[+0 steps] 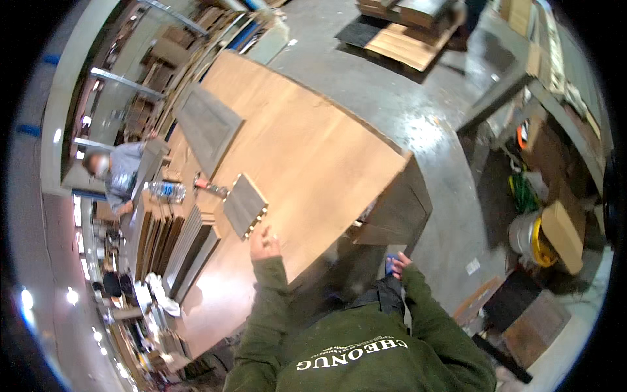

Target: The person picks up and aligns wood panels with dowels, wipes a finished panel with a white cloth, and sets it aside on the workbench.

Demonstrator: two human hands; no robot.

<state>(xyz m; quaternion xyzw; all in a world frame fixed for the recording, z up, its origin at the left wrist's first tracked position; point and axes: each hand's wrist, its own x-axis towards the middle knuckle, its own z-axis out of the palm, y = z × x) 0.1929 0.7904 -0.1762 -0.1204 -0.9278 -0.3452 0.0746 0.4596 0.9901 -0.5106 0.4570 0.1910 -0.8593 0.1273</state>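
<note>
My left hand (265,245) is over the near edge of the wooden worktable (320,163), its fingers apart and nothing visible in them. Just beyond its fingertips lies a small grey wooden panel piece (245,204) with pale, notched edges. A tool with a red handle (208,185) lies beside that piece, its metal end towards it; its exact kind is unclear. My right hand (399,264) hangs low beside my body, off the table, fingers loosely bent and apart. Behind its fingers a small blue thing (390,264) shows, seemingly below the hand rather than held.
A larger grey panel (208,124) lies farther along the table. Stacked boards (189,251) and a water bottle (166,191) are at the left, where another person (124,170) stands. To the right are a bucket (532,238) and a workbench (503,98); a loaded pallet (405,46) stands beyond.
</note>
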